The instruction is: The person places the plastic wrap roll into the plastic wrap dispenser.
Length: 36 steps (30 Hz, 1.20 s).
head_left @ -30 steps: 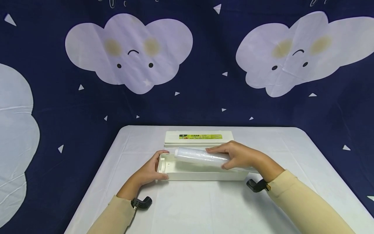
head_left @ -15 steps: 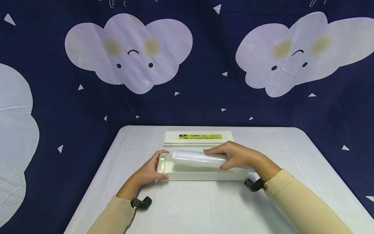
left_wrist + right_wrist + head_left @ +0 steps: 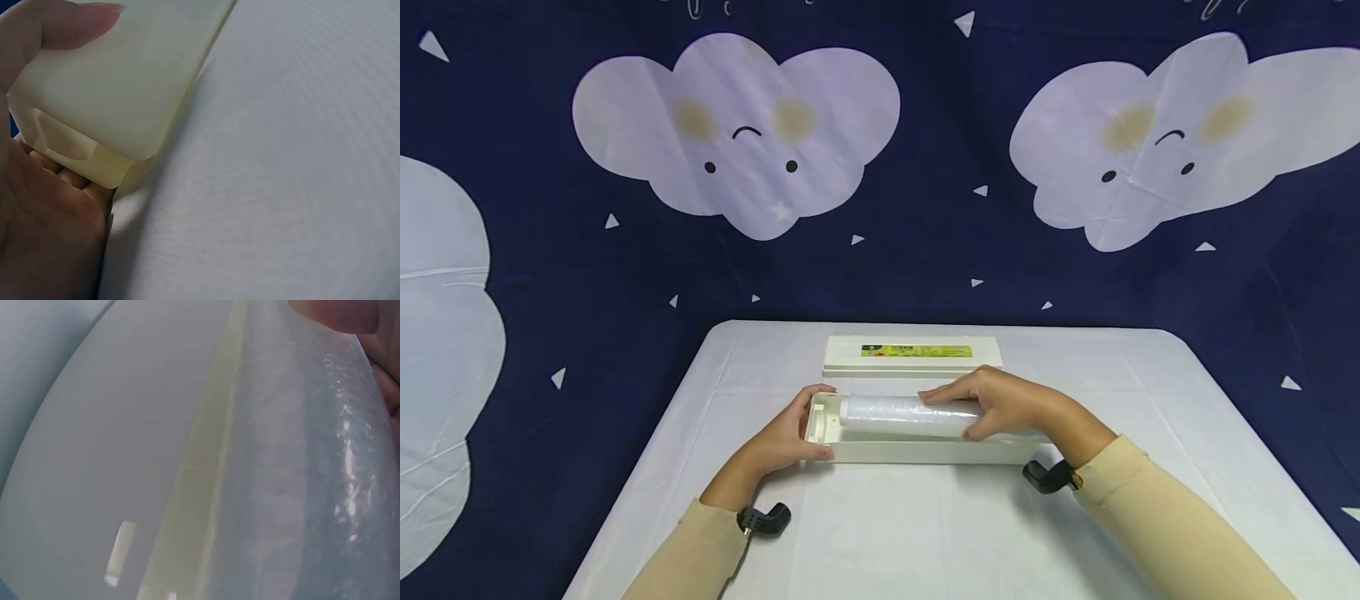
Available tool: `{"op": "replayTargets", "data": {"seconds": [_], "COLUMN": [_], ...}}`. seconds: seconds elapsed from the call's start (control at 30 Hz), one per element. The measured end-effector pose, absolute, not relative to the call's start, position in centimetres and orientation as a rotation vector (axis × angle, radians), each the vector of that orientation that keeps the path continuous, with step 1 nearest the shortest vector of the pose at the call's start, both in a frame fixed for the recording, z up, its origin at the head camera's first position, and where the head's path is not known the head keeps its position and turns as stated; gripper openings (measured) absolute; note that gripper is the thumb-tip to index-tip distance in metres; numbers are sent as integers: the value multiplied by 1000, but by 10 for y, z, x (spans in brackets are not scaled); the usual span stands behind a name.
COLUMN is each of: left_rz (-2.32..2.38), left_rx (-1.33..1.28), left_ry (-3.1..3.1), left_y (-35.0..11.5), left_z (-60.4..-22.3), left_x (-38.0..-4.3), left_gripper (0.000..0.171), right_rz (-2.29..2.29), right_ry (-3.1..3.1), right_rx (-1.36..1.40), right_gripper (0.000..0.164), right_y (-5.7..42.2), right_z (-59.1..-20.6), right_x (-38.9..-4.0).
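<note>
A long white plastic box (image 3: 925,452) lies lengthwise across the table, its top side uncovered. My left hand (image 3: 784,432) grips its left end, thumb on the near wall and fingers round the far side; the left wrist view shows the thumb pressed on the box wall (image 3: 125,81). My right hand (image 3: 1011,404) holds a roll of clear cling film (image 3: 895,415) from above, thumb on the near side. The roll lies nearly level along the box's opening, its left end just short of the box's left end. In the right wrist view the film roll (image 3: 294,475) runs beside the box wall (image 3: 119,444).
Behind the box lies a white lid (image 3: 842,362) with a green and yellow label (image 3: 917,351). A white cloth covers the table (image 3: 880,533). A dark blue curtain (image 3: 940,275) with cloud prints hangs behind the table's far edge.
The roll's left end has come down and slightly left, from tilted above the box to nearly level in its opening. My right hand has shifted slightly left with it; the left hand stays put.
</note>
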<state>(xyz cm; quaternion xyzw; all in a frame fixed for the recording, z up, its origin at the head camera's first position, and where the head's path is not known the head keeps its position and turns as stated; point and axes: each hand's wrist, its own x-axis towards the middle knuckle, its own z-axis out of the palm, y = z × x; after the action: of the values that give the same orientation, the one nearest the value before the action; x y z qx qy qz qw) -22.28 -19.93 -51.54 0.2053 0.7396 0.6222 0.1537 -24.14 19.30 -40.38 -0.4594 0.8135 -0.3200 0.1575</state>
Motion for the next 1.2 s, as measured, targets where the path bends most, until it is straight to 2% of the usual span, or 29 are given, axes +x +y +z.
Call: {"op": "replayTargets", "data": {"seconds": [1.2], "left_rz": [1795], "left_rx": [552], "left_ry": [2078], "left_y": [-201], "left_z": [-517], "left_x": [-224], "left_gripper": [103], "right_rz": [-888], "right_ry": [2291], "right_rx": [-1266], "right_gripper": [75], "right_y": [166], "right_z": [-417], "right_x": [-258]}}
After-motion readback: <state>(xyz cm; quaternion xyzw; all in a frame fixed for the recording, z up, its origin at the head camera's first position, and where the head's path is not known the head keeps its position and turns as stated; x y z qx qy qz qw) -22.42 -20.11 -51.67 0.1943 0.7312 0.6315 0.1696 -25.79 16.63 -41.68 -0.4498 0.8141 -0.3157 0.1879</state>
